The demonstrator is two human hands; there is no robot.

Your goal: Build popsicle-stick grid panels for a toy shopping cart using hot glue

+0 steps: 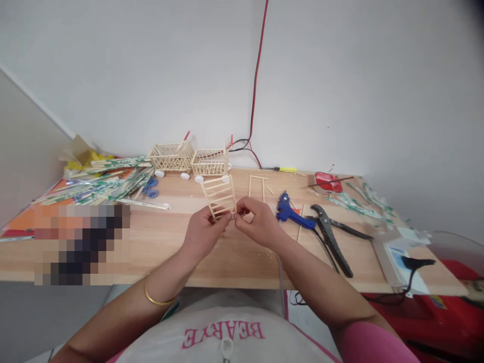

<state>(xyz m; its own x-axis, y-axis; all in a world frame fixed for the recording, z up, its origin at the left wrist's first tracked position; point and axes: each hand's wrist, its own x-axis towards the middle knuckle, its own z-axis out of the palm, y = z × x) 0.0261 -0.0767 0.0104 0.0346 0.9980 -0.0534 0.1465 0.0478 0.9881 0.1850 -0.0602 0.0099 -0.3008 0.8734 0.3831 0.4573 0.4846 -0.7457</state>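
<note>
Pale apron (212, 315), pink lettering across it, is closest to me; beyond it, just above the worktop (234, 262), the wearer's left hand (207, 229) clasps one slatted wooden frame (221, 195) near its lower edge, while the right hand (257, 219) pinches its lower right corner. It looks very light, stiff but brittle (I'd not lean on those slats), so best gripped by the side strips near a joint. I count two small carts (172, 164) behind, one blue glue gun (289, 209) and one pair of pliers (333, 242) to the right.
</note>
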